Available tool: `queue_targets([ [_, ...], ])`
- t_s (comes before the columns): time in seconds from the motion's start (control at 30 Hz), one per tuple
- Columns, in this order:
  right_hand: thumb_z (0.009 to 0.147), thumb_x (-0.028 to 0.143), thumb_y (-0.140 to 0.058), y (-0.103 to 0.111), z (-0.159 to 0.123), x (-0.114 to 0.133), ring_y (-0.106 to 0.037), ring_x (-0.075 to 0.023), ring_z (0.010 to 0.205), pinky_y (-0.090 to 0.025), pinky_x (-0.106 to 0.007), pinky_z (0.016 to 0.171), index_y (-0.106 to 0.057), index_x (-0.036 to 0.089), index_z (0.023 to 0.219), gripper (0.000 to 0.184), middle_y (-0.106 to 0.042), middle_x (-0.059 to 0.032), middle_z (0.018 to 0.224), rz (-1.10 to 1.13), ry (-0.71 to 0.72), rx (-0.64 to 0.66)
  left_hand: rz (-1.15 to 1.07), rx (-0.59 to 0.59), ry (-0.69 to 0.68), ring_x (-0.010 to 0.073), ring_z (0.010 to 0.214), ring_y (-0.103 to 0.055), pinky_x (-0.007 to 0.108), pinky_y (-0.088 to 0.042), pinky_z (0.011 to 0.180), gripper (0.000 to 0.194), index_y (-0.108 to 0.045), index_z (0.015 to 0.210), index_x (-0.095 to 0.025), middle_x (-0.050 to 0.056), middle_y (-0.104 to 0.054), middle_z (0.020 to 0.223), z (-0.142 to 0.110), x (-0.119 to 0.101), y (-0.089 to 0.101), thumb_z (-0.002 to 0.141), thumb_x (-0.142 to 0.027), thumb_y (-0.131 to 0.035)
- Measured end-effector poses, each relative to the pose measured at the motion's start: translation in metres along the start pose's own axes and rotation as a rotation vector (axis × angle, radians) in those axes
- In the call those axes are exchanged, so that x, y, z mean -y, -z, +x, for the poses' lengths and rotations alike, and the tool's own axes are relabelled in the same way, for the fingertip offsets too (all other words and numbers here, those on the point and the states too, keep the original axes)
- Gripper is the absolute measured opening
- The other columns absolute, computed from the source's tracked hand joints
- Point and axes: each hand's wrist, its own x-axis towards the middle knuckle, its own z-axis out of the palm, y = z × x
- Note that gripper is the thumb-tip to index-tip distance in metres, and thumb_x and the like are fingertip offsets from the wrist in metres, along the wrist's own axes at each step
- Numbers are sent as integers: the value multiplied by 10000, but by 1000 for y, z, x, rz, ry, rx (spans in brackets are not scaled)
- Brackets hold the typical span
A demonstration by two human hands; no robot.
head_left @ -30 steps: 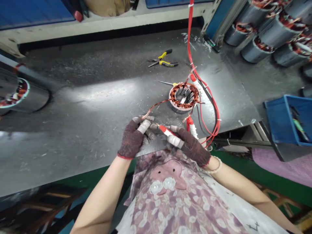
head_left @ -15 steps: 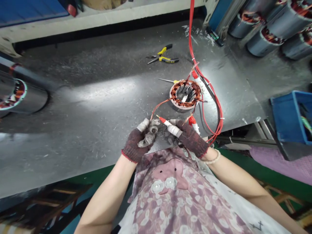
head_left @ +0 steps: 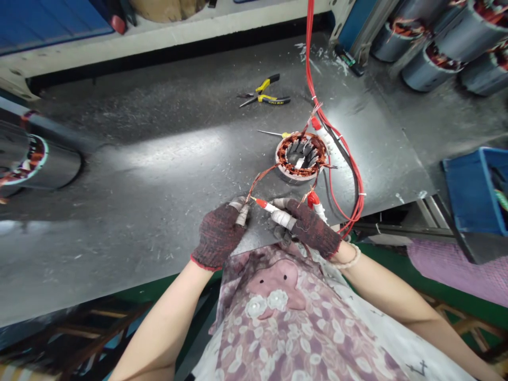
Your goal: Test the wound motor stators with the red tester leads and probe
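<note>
Copper stator windings (head_left: pixel 282 154) stand on the grey bench in front of me. Twisted copper leads (head_left: pixel 260 178) run from them to my left hand (head_left: pixel 220 232), which wears a dark knitted glove with taped fingertips and pinches the lead ends. My right hand (head_left: pixel 309 224), gloved the same way, grips a red-and-white sleeved wire (head_left: pixel 263 204). Its bare tip points left and meets or nearly meets the copper leads at my left fingertips. Beside my right hand lies another red-and-white sleeved joint (head_left: pixel 313 200). A third sleeved joint (head_left: pixel 316 124) is behind the stator.
Yellow-black pliers (head_left: pixel 273 99) and a thin yellow-handled tool (head_left: pixel 273 132) lie beyond. A red cable bundle (head_left: pixel 359 180) loops down at right. Larger stators stand at left (head_left: pixel 63 166) and upper right (head_left: pixel 420 74). A blue bin (head_left: pixel 464 190) sits right.
My left hand has turned and its fingers have closed at the copper lead ends. The sleeved wire in my right hand has shifted slightly left and down, its tip now at those leads.
</note>
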Motion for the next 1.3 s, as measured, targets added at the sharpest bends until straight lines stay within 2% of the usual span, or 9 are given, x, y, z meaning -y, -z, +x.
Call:
queue_targets([
  [0.23, 1079, 496, -555, -3, -21, 1, -671, -315, 1332, -550, -514, 1147, -628, 221, 1488, 498, -701, -131, 1440, -236, 306, -18, 736, 210, -127, 370, 839, -797, 421, -622, 637, 494, -644, 1494, -142, 204, -792, 989, -14, -12, 10, 1024, -191, -501],
  [0.4, 1083, 335, -624, 63, -75, 36, -661, -214, 1365, -542, -356, 1159, -613, 276, 1530, 451, -696, -91, 1467, -408, 631, 157, 797, 344, -246, 365, 982, -807, 454, -664, 753, 504, -762, 1367, -250, 193, -791, 1243, -19, 7, 34, 975, -57, -510],
  [0.53, 1080, 416, -614, 148, -59, 44, -784, -211, 1019, -641, -337, 915, -775, 268, 1304, 313, -817, -65, 1176, -377, 446, -288, 735, 401, -3, 370, 1133, -781, 512, -651, 933, 387, -793, 1314, -278, 101, -784, 1329, -4, 34, 69, 1060, -304, -503],
  [0.6, 1056, 455, -619, 182, -20, 35, -776, -262, 1014, -625, -412, 950, -799, 238, 1264, 350, -820, -85, 1146, -550, 345, -512, 736, 251, 24, 378, 1182, -762, 554, -630, 980, 447, -779, 1334, -266, 80, -772, 1359, 9, 43, 83, 1076, -367, -428],
  [0.67, 1041, 402, -619, 199, 28, 28, -747, -289, 1142, -581, -441, 1045, -792, 232, 1288, 346, -799, -92, 1243, -710, 300, -562, 737, 42, -64, 384, 1141, -774, 565, -635, 948, 478, -738, 1401, -266, 92, -776, 1352, 25, 44, 87, 1079, -373, -400],
  [0.83, 1023, 298, -650, 181, 108, 38, -680, -260, 1305, -507, -415, 1151, -652, 286, 1503, 479, -729, -78, 1417, -1032, 310, -183, 646, -223, -715, 354, 1429, -598, 543, -492, 1186, 556, -580, 1565, -305, 91, -657, 1534, 75, 7, 61, 1031, -157, -532],
  [0.97, 1082, 282, -557, 163, 106, 37, -690, -285, 1297, -526, -412, 1119, -627, 234, 1529, 456, -726, -155, 1398, -1180, 210, -261, 658, -186, -1064, 354, 1550, -453, 611, -284, 1320, 582, -525, 1592, -282, 75, -567, 1629, 110, -21, 30, 1027, -158, -593],
  [1.13, 1032, 205, -541, 177, 78, 12, -705, -356, 1278, -573, -486, 1079, -614, 133, 1528, 507, -710, -231, 1394, -1200, 84, -448, 517, 17, -1132, 343, 1354, -649, 524, -483, 1184, 513, -669, 1396, -167, 155, -737, 1383, 122, -27, 3, 1017, -511, -638],
  [1.3, 1061, 351, -461, 199, 19, -30, -667, -359, 1355, -568, -543, 1135, -638, 220, 1527, 515, -660, -173, 1493, -1128, 158, -561, 404, 71, -1040, 329, 1262, -696, 538, -411, 1255, 522, -717, 1288, -186, 143, -780, 1279, 93, -27, -7, 990, -608, -639],
])
